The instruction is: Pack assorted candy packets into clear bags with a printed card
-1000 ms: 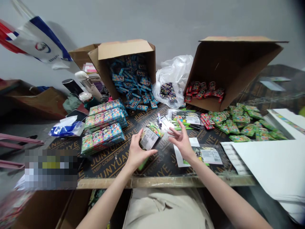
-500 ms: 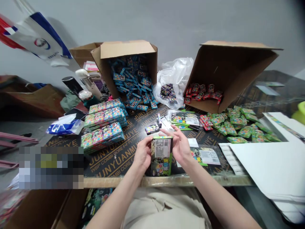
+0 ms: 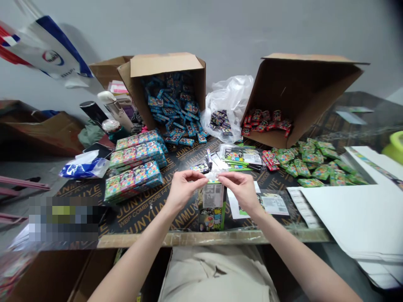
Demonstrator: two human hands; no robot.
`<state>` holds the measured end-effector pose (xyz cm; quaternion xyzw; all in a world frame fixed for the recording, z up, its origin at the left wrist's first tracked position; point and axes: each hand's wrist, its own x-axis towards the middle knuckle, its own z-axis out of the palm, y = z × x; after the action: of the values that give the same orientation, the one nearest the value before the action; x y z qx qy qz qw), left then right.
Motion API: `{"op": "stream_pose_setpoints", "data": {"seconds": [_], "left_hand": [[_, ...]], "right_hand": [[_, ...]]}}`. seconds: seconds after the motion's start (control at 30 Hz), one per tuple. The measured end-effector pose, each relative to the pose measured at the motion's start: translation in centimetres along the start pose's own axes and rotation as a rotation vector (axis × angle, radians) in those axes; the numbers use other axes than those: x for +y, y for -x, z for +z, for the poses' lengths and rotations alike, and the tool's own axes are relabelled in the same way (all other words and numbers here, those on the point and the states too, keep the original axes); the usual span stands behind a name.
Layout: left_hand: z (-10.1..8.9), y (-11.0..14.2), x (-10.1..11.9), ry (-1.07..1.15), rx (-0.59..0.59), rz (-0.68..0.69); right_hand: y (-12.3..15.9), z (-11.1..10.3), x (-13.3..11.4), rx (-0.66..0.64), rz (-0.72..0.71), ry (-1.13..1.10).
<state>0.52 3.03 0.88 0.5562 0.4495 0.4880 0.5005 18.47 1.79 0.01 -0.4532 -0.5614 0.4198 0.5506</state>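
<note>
An upright printed black-and-green package (image 3: 211, 212) stands at the table's front edge, with a pale label panel on its upper half. A crumpled bit of clear plastic (image 3: 213, 176) shows at its top. My left hand (image 3: 189, 186) pinches this plastic from the left, thumb against fingers. From the right, my right hand (image 3: 241, 191) pinches it the same way. Just behind them lies a small black printed box (image 3: 200, 167). Flat printed packages (image 3: 241, 157) are stacked beyond my right hand, and another flat package (image 3: 273, 203) lies beside my right wrist, near white paper (image 3: 234, 205).
A carton (image 3: 168, 67) holds blue packets; another carton (image 3: 315, 84) holds red ones. Between them sits a plastic bag (image 3: 228, 92) with dark packets. Stacked multicoloured boxes (image 3: 134, 178) stand left, green packets (image 3: 315, 159) lie right, and white sheets (image 3: 343, 209) cover the right side.
Both hands have moved up from the package's sides to its top edge, their fingers now closed in pinches. Clear plastic now shows between them. The package stays upright in place.
</note>
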Motion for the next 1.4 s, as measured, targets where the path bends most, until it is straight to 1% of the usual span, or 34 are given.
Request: {"op": "stream_pose_setpoints", "data": {"seconds": [0.07,0.13,0.2,0.27,0.3,0.33,0.37,0.43,0.47,0.53,0.6,0.67,0.77,0.9,1.03,1.17,1.27,1.4], "left_hand": [[-0.1,-0.2,0.4,-0.036,-0.035,0.011],[-0.1,0.0,0.7,-0.145,-0.055,0.094],[-0.1,0.4,0.8,-0.308,-0.057,0.254],[-0.3,0.9,0.7,-0.443,-0.062,0.447],[-0.4,1.1,0.6,-0.484,-0.07,0.527],[-0.5,1.2,0.5,-0.509,-0.079,0.586],[-0.7,1.2,0.4,-0.524,-0.089,0.621],[-0.9,1.2,0.3,-0.55,-0.099,0.623],[-1.0,1.1,0.3,-0.573,-0.113,0.604],[-1.0,0.9,0.5,-0.635,-0.161,0.569],[-1.0,0.8,0.6,-0.684,-0.204,0.556],[-1.0,0.7,0.7,-0.692,-0.21,0.556],[-0.9,0.7,0.6,-0.663,-0.205,0.524],[-0.8,0.7,0.2,-0.632,-0.189,0.491],[-0.6,0.7,0.0,-0.622,-0.173,0.49],[-0.6,0.8,0.2,-0.629,-0.172,0.489],[-0.5,0.9,0.3,-0.632,-0.167,0.488],[-0.4,1.0,0.4,-0.622,-0.158,0.499]], "right_hand": [[-0.1,0.1,-0.2,-0.032,0.01,0.001],[-0.1,0.1,-0.5,-0.064,-0.008,0.029],[0.0,-0.3,-0.8,-0.124,-0.066,0.097],[-0.3,-1.5,-0.7,-0.255,-0.142,0.179],[-0.6,-2.3,-0.3,-0.298,-0.177,0.222],[-1.1,-3.2,0.2,-0.3,-0.201,0.284],[-1.7,-4.3,1.0,-0.262,-0.202,0.39],[-2.9,-6.4,3.1,-0.114,-0.145,0.679],[-3.5,-7.4,4.3,-0.075,-0.097,0.833],[-4.3,-8.7,6.5,-0.098,-0.022,0.996],[-4.6,-9.2,8.2,-0.153,0.007,1.02],[-4.7,-9.0,9.1,-0.18,0.013,1.037],[-4.5,-8.4,9.8,-0.186,0.005,1.062],[-4.0,-8.0,10.0,-0.201,-0.045,1.093],[-3.6,-8.0,9.7,-0.265,-0.103,1.116],[-3.8,-7.7,9.4,-0.336,-0.136,1.121],[-4.3,-7.2,9.6,-0.376,-0.138,1.123],[-4.9,-6.8,10.1,-0.41,-0.1,1.107]]}}
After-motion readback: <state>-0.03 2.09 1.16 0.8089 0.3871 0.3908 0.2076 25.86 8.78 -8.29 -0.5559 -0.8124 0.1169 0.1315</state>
